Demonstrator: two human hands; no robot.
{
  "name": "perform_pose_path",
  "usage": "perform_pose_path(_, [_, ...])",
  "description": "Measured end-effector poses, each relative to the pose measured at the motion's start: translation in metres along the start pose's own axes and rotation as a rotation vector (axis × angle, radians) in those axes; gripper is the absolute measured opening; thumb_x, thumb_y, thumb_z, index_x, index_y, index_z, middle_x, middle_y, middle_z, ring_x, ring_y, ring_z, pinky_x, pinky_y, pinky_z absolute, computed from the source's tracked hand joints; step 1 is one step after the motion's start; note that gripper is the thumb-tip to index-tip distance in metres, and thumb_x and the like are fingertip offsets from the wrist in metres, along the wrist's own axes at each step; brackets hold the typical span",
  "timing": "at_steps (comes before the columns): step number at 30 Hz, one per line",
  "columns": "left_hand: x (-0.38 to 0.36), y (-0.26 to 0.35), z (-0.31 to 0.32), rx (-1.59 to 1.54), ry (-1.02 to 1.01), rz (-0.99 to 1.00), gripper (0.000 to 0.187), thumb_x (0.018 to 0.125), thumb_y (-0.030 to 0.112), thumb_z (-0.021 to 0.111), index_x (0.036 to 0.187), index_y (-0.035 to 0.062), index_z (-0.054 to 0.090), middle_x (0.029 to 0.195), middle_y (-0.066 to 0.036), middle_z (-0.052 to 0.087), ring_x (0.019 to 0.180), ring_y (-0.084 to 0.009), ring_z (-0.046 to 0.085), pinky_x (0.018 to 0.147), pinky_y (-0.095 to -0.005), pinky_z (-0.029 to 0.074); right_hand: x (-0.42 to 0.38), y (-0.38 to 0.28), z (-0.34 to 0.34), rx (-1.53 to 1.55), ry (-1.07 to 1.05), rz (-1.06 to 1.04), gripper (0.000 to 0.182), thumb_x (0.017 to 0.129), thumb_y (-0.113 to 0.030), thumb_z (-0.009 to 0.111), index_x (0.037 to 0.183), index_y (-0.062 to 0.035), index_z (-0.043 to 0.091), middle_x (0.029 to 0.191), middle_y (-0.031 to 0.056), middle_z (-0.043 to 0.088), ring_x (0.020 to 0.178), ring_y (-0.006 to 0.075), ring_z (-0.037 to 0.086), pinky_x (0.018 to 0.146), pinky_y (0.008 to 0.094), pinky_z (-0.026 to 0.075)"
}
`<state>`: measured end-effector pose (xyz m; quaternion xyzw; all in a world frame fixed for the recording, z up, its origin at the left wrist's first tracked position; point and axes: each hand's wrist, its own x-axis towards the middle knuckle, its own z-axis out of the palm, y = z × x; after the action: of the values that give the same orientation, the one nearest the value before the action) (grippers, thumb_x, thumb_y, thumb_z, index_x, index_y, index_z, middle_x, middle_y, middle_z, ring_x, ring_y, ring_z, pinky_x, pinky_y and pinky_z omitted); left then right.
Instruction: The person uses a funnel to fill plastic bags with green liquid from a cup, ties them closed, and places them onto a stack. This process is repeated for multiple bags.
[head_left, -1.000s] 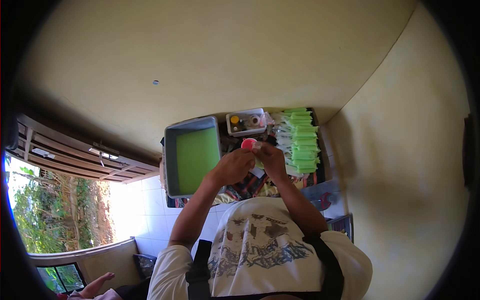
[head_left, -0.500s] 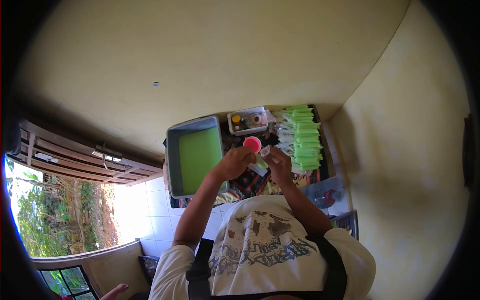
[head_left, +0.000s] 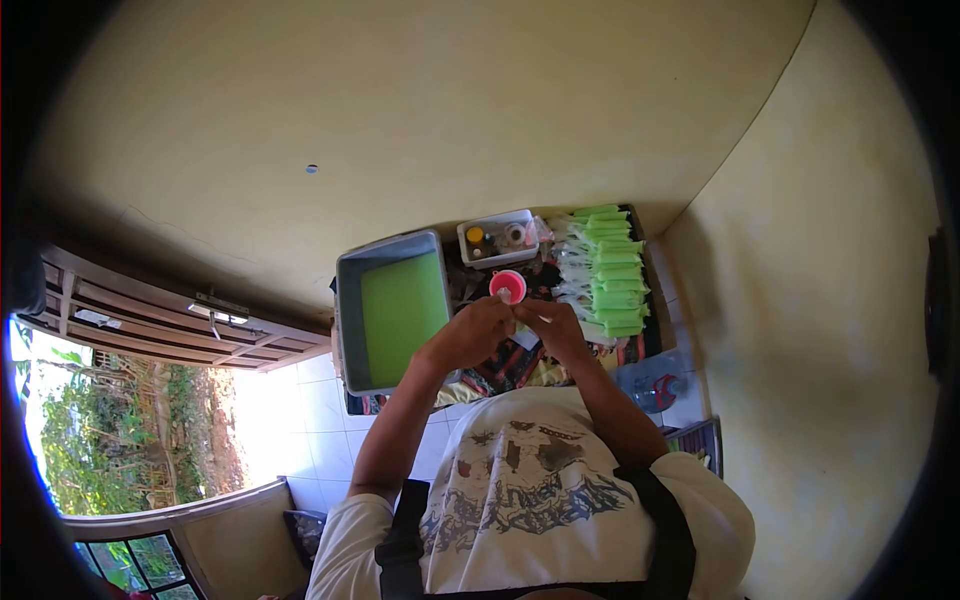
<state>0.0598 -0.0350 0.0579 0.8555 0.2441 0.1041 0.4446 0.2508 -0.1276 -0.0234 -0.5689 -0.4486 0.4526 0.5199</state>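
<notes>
My left hand (head_left: pixel 478 332) and my right hand (head_left: pixel 553 328) are close together at the middle of the cloth-covered table, fingers pinched. Between them pokes up the clear tip of a plastic bag (head_left: pixel 505 295); the hands hide the rest of it. Just beyond my fingers stands a pink-red cup or funnel (head_left: pixel 510 282), partly overlapped by the bag's tip. To the left is a grey tub (head_left: pixel 343 325) holding green liquid. On the right lie several plastic bags filled with green (head_left: pixel 618 271), stacked in a row with their clear ends facing left.
Against the wall sits a white container (head_left: pixel 497 262) with a yellow-capped bottle and a roll of tape or similar. A patterned cloth (head_left: pixel 490 372) covers the table. A clear jug with a red part (head_left: pixel 655 394) is on the floor at right. An open door (head_left: pixel 150 310) is at left.
My hands have come together, and the right hand has turned inward. The bag's clear end moved left, in front of the pink-red cup; its green part is now hidden. Another person's hand left the lower left.
</notes>
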Motion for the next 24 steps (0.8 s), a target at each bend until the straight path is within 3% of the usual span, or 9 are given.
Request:
perform_pose_path(2, [0.000,0.008,-0.004,0.038,0.029,0.000,0.009,0.098,0.009,0.068,0.101,-0.0005,0.068,0.103,-0.020,0.067,0.100,-0.0414,0.068,0.089,-0.0503,0.054,-0.001,0.003,-0.007,-0.007,-0.086,-0.126,0.033,0.092,-0.021,0.087,0.121,-0.0047,0.083,0.111,0.0109,0.083,0.103,0.0147,0.076,0.093,0.0323,0.058])
perform_pose_path(5, [-0.001,0.009,-0.003,0.040,-0.022,-0.072,0.011,0.099,0.011,0.068,0.099,-0.0006,0.068,0.102,-0.021,0.068,0.102,-0.0416,0.068,0.090,-0.0508,0.054,0.000,-0.002,-0.014,-0.057,-0.124,-0.083,0.029,0.091,-0.020,0.087,0.117,-0.0071,0.084,0.107,0.0092,0.084,0.099,0.0129,0.076,0.095,0.0320,0.057])
perform_pose_path(8, [0.002,-0.009,0.008,0.172,0.075,0.001,0.016,0.099,0.014,0.070,0.097,-0.0011,0.068,0.096,-0.020,0.069,0.096,-0.0397,0.071,0.084,-0.0486,0.056,0.002,-0.007,-0.020,-0.120,-0.114,0.034,0.024,0.088,-0.018,0.089,0.111,-0.0096,0.086,0.100,0.0095,0.084,0.091,0.0141,0.077,0.101,0.0365,0.056])
perform_pose_path(11, [0.005,0.001,0.018,-0.022,0.197,-0.263,0.017,0.095,0.014,0.074,0.096,-0.0017,0.068,0.090,-0.019,0.070,0.084,-0.0371,0.072,0.076,-0.0457,0.057,0.007,0.004,-0.012,-0.249,0.070,-0.315,0.019,0.084,-0.016,0.089,0.102,-0.0110,0.087,0.092,0.0099,0.083,0.081,0.0206,0.079,0.107,0.0442,0.053])
perform_pose_path(14, [0.011,-0.001,0.033,-0.156,0.370,-0.335,0.015,0.092,0.010,0.075,0.095,-0.0019,0.068,0.085,-0.019,0.070,0.074,-0.0350,0.072,0.070,-0.0435,0.058,0.007,-0.007,-0.004,-0.280,0.199,-0.387,0.013,0.082,-0.017,0.089,0.095,-0.0124,0.087,0.084,0.0095,0.081,0.078,0.0279,0.078,0.114,0.0506,0.049])
perform_pose_path(17, [0.013,-0.012,0.053,0.053,0.607,-0.088,0.017,0.093,0.012,0.078,0.097,-0.0018,0.069,0.089,-0.015,0.072,0.076,-0.0278,0.073,0.071,-0.0397,0.057,0.008,-0.004,-0.003,-0.286,0.242,-0.354,0.011,0.082,-0.017,0.088,0.093,-0.0132,0.086,0.082,0.0081,0.080,0.078,0.0302,0.077,0.115,0.0505,0.047])
perform_pose_path(20, [0.012,-0.010,0.048,0.089,0.613,0.112,0.014,0.088,0.004,0.078,0.098,0.0004,0.069,0.090,-0.015,0.070,0.078,-0.0340,0.072,0.072,-0.0426,0.058,0.006,0.003,-0.004,-0.376,0.248,-0.312,0.011,0.084,-0.010,0.085,0.095,-0.0114,0.086,0.092,0.0071,0.084,0.089,0.0246,0.082,0.114,0.0478,0.049])
perform_pose_path(24, [0.008,-0.014,0.047,0.085,0.616,0.132,0.014,0.088,0.002,0.078,0.098,0.0012,0.069,0.091,-0.014,0.069,0.080,-0.0335,0.073,0.074,-0.0425,0.059,0.002,-0.015,-0.004,-0.506,0.245,-0.447,0.011,0.080,-0.007,0.085,0.091,-0.0098,0.084,0.091,0.0079,0.083,0.088,0.0250,0.079,0.098,0.0428,0.055])
